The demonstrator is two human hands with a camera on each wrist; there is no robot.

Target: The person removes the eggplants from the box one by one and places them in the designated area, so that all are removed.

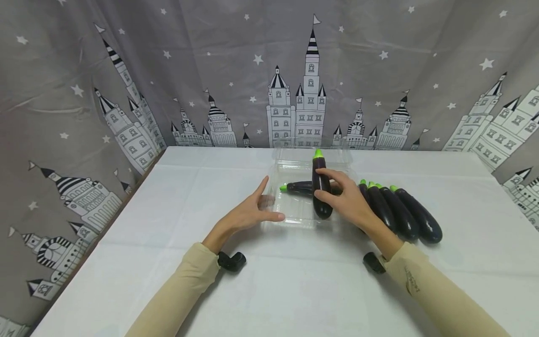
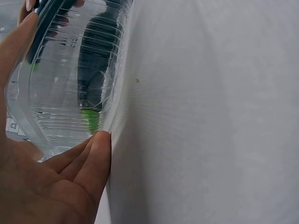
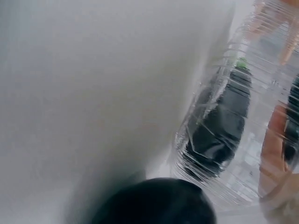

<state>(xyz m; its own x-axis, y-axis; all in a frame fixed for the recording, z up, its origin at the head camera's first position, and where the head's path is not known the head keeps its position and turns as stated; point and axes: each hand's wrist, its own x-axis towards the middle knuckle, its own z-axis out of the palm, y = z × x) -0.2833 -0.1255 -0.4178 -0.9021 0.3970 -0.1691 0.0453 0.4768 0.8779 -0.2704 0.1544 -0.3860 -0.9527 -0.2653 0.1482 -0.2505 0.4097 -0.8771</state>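
Observation:
My right hand (image 1: 345,194) grips a dark purple eggplant (image 1: 321,171) with a bright green stem, thumb on one side and fingers on the other. It is held lengthwise over a clear plastic container (image 1: 294,213). Inside lies another eggplant (image 1: 300,187), crosswise with its stem to the left; the held one partly covers it. My left hand (image 1: 252,208), its fingers spread and fairly straight, touches the container's left end. In the left wrist view, fingertips (image 2: 100,142) rest low against the clear wall, and the inner eggplant (image 2: 96,60) shows through it.
Several more eggplants (image 1: 404,215) lie side by side on the white table (image 1: 294,290), right of the container and close to my right forearm. The container's clear lid (image 1: 290,154) is folded back toward the grey castle-print curtain (image 1: 236,56) behind the table.

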